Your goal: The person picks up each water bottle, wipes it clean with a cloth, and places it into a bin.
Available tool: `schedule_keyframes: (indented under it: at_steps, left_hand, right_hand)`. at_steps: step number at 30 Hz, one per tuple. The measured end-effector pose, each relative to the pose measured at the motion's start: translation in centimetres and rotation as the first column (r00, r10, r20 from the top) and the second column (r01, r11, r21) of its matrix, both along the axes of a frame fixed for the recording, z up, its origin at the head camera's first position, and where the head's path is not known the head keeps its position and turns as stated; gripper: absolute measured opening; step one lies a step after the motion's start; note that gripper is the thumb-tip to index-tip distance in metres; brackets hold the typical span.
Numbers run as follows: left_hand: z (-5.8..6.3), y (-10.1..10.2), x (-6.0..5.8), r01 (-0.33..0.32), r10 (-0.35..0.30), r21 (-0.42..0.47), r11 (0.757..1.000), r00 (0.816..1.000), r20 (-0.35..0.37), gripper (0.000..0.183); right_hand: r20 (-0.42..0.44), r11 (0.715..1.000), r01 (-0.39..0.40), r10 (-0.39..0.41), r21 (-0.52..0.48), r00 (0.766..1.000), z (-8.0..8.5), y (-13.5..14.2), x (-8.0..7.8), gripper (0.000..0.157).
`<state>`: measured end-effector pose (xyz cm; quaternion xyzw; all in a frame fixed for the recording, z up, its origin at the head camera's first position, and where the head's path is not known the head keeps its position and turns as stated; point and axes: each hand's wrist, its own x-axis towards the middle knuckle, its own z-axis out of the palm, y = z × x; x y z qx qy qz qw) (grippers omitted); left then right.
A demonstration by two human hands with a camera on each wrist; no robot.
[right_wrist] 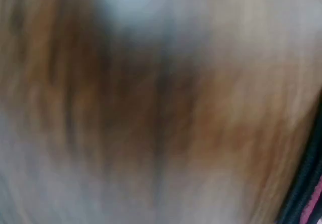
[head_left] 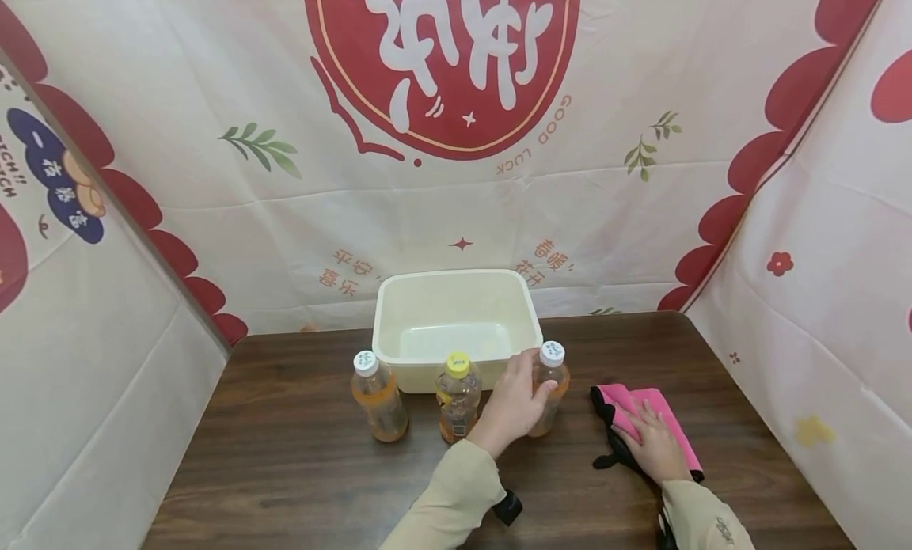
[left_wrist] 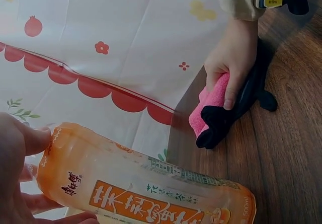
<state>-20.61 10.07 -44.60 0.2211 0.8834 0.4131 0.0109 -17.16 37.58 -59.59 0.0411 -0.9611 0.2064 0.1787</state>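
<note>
A clear drink bottle with a white cap and an orange label stands at the right end of a row. My left hand grips it near the top. In the left wrist view the bottle shows its orange printed label, with fingers round its upper end. To the right, a folded pink cloth with black edging lies on the table. My right hand holds it, thumb on one side and fingers on the other in the left wrist view. The right wrist view is mostly blur, with a strip of the cloth at its edge.
A yellow-capped bottle and another white-capped bottle stand left of my left hand. Behind them is a cream plastic basin. Printed fabric hangs round the back and sides of the dark wooden table.
</note>
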Motion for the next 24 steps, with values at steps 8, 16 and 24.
schedule_keyframes:
  at_steps: [8,16,24]
  left_hand:
    - [0.2,0.0,-0.2,-0.009,0.009,-0.007,1.000,1.000,0.028,0.051]
    - [0.0,0.2,-0.2,-0.009,0.009,0.016,1.000,1.000,0.008,0.049]
    - [-0.2,0.1,0.0,0.007,-0.008,0.058,0.998,1.000,0.021,0.049]
  right_hand:
    - [-0.083,0.999,-0.007,0.004,-0.036,0.997,1.6,-0.7,0.1,0.036]
    - [-0.286,0.994,-0.089,0.068,-0.062,0.956,4.2,-1.8,0.4,0.045]
    - [-0.400,0.969,-0.175,0.092,-0.177,0.912,8.3,-4.2,1.0,0.041]
